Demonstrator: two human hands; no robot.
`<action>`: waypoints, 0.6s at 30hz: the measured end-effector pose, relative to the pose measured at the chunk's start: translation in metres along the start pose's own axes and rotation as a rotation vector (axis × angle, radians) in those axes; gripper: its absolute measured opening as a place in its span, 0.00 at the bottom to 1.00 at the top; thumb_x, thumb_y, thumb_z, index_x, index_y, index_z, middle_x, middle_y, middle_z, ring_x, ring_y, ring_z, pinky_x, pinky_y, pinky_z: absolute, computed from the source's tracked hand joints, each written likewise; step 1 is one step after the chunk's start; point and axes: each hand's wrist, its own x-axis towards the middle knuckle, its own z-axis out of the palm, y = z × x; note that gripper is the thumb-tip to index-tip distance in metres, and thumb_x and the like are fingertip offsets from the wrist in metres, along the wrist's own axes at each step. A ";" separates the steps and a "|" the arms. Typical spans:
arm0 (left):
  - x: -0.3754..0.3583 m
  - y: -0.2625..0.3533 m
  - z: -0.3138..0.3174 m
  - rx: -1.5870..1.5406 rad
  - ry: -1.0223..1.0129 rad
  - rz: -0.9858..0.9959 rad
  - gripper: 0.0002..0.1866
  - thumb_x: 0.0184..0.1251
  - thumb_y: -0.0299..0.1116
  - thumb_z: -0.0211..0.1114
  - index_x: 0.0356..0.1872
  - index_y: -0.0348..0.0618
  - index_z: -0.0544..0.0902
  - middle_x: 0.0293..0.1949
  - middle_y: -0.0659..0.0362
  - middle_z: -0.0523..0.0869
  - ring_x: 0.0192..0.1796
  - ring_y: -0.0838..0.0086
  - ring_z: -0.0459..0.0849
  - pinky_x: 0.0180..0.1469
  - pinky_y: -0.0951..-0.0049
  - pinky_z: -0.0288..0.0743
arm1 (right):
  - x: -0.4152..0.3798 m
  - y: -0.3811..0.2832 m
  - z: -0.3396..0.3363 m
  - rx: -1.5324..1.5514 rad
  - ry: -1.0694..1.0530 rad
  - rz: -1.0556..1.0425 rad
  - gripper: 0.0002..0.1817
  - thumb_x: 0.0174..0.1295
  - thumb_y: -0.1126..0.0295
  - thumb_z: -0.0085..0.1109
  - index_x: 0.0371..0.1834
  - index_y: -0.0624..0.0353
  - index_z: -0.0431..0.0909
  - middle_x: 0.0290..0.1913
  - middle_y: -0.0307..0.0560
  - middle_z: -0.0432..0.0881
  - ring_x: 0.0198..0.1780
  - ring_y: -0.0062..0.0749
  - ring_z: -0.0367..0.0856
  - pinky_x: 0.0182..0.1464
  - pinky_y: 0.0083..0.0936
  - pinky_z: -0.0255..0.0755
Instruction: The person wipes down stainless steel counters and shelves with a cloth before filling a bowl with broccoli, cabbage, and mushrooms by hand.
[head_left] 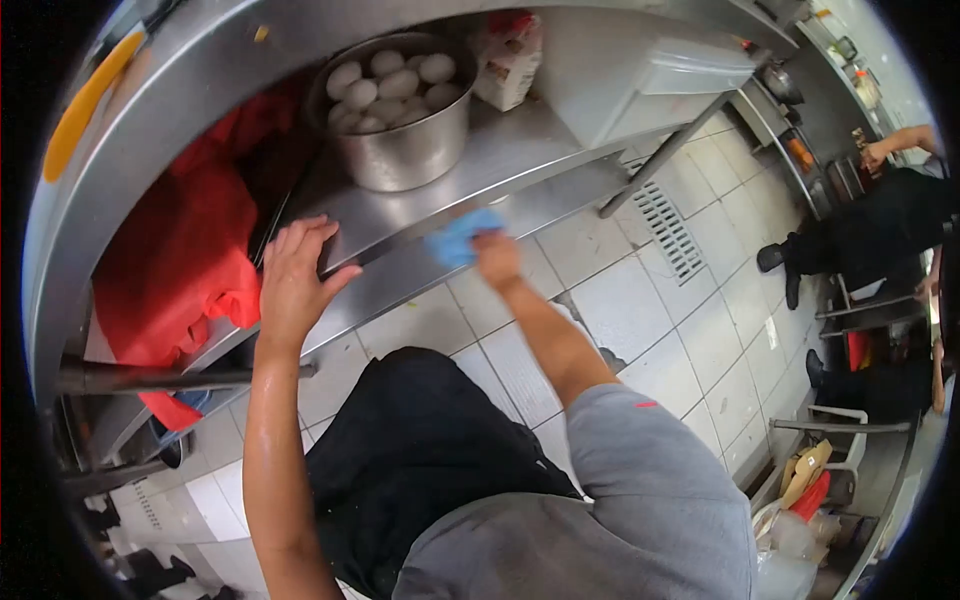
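Note:
My right hand point(497, 258) grips a blue cloth point(462, 238), blurred by motion, at the front edge of a steel shelf point(530, 150). My left hand point(298, 268) rests on the same shelf's edge with its fingers stretched and the thumb apart, holding nothing. Behind both hands stands a steel pot point(408, 160) full of white eggs point(390, 90). A red cloth or bag point(180, 260) lies just left of my left hand.
A carton with a red top point(508, 60) and a white plastic bin point(640, 90) sit right of the pot. Below is a tiled floor point(640, 300) with a drain grate point(670, 232). Two people in black trousers point(870, 235) stand at the right by other shelves.

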 end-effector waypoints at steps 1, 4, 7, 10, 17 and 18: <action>0.001 0.002 -0.001 -0.002 -0.002 -0.002 0.30 0.44 0.41 0.77 0.50 0.40 0.80 0.53 0.55 0.81 0.55 0.58 0.77 0.54 0.61 0.67 | -0.007 0.066 -0.018 -0.105 -0.050 0.112 0.14 0.62 0.68 0.49 0.47 0.49 0.82 0.51 0.43 0.84 0.51 0.41 0.81 0.50 0.41 0.74; 0.001 0.005 -0.002 0.013 -0.010 -0.018 0.30 0.44 0.40 0.78 0.50 0.40 0.80 0.53 0.54 0.81 0.55 0.58 0.77 0.54 0.61 0.68 | -0.056 0.223 -0.094 0.216 -0.345 0.882 0.18 0.61 0.57 0.59 0.43 0.59 0.85 0.53 0.56 0.84 0.52 0.50 0.84 0.48 0.44 0.78; 0.002 0.008 -0.002 0.016 0.009 0.006 0.29 0.44 0.41 0.78 0.49 0.40 0.80 0.53 0.53 0.81 0.55 0.58 0.78 0.55 0.60 0.68 | -0.101 0.286 -0.137 0.179 -0.275 0.962 0.24 0.58 0.56 0.62 0.51 0.62 0.81 0.51 0.61 0.84 0.52 0.53 0.83 0.51 0.43 0.77; 0.004 0.012 0.003 0.038 0.028 0.085 0.28 0.45 0.40 0.78 0.49 0.40 0.80 0.52 0.53 0.81 0.54 0.56 0.78 0.56 0.59 0.68 | -0.105 0.291 -0.132 0.440 0.239 1.015 0.28 0.56 0.61 0.60 0.59 0.64 0.74 0.50 0.67 0.82 0.52 0.60 0.81 0.54 0.45 0.75; 0.036 0.078 0.029 0.011 -0.026 0.379 0.24 0.48 0.30 0.75 0.50 0.43 0.80 0.53 0.53 0.79 0.58 0.54 0.77 0.60 0.58 0.69 | 0.029 0.153 -0.106 0.125 -0.118 0.444 0.26 0.60 0.65 0.55 0.65 0.53 0.73 0.69 0.50 0.71 0.70 0.51 0.67 0.62 0.55 0.67; 0.054 0.104 0.045 -0.029 -0.048 0.436 0.24 0.49 0.28 0.74 0.51 0.43 0.79 0.54 0.52 0.79 0.59 0.53 0.76 0.61 0.58 0.69 | 0.038 0.131 -0.094 0.063 -0.296 0.396 0.26 0.62 0.64 0.53 0.67 0.50 0.72 0.72 0.47 0.67 0.73 0.51 0.60 0.66 0.59 0.61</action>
